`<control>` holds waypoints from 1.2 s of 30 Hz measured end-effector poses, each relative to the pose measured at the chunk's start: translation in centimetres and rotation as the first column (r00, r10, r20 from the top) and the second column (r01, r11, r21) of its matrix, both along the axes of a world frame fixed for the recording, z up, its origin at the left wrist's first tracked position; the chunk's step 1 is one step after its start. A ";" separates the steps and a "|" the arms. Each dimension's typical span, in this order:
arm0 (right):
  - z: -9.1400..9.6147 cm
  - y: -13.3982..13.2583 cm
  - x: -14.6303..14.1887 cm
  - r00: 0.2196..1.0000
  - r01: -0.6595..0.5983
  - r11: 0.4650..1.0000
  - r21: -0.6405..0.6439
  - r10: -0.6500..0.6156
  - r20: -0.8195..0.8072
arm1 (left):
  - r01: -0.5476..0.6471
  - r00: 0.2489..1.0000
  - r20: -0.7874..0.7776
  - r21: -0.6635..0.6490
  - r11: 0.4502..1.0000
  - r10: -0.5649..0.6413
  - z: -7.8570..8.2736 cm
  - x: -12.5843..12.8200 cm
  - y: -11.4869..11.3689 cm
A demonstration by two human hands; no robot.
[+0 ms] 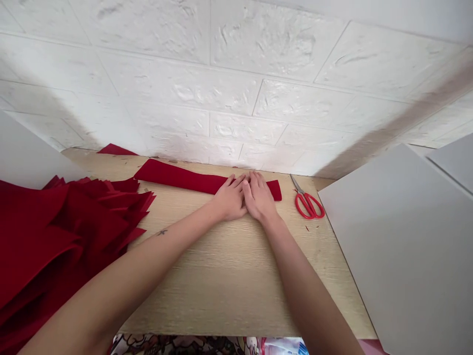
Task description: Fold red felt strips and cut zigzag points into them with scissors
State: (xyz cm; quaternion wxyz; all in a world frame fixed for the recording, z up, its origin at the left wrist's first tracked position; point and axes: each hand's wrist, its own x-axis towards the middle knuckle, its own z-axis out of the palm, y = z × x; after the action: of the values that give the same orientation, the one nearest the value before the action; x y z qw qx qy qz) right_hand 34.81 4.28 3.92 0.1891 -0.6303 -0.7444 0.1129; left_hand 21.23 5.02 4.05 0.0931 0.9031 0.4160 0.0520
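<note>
A long red strip of felt-like fabric (181, 177) lies across the back of the wooden table, its left end slightly raised. My left hand (232, 198) rests flat on the strip near its right end, fingers stretched out. Beside it, touching it, my right hand (258, 196) also lies flat on the fabric. Both palms hide part of the strip, and a short piece of it shows to the right of them. Red-handled scissors (309, 204) lie just right of the strip, blades toward the wall.
A big heap of red fabric pieces (84, 222) covers the table's left side. One small red scrap (117, 150) lies by the white brick-pattern wall (229, 98). A white panel (402, 236) stands along the right edge of the wooden table (221, 276).
</note>
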 end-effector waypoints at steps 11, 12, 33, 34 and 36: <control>0.4 0.2 1.2 0.955 0.147 0.979 -0.143 -0.103 0.278 | -0.254 0.967 -0.031 -0.033 0.967 0.253 -0.1 -1.5 -0.1; 0.4 0.2 1.2 0.954 0.149 0.978 -0.148 -0.103 0.282 | -0.328 0.944 -0.032 -0.047 0.943 0.327 0.0 -2.4 -0.2; 0.5 0.3 1.3 0.944 0.154 0.971 -0.182 -0.090 0.316 | -0.871 0.492 -0.024 0.003 0.492 0.870 0.2 -15.8 0.8; 0.6 0.3 1.4 0.944 0.159 0.970 -0.185 -0.095 0.316 | -0.869 0.495 -0.021 0.008 0.495 0.869 0.1 -15.9 0.8; 0.9 0.0 1.3 0.944 0.156 0.976 -0.153 -0.101 0.315 | -0.869 0.494 -0.015 0.015 0.494 0.870 -0.1 -15.8 0.9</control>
State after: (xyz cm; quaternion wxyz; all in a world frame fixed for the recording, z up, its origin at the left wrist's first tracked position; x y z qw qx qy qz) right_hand 36.09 4.28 4.79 0.0225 -0.7017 -0.7090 0.0669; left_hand 5.43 5.91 3.97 0.0476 0.5720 0.8146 0.0838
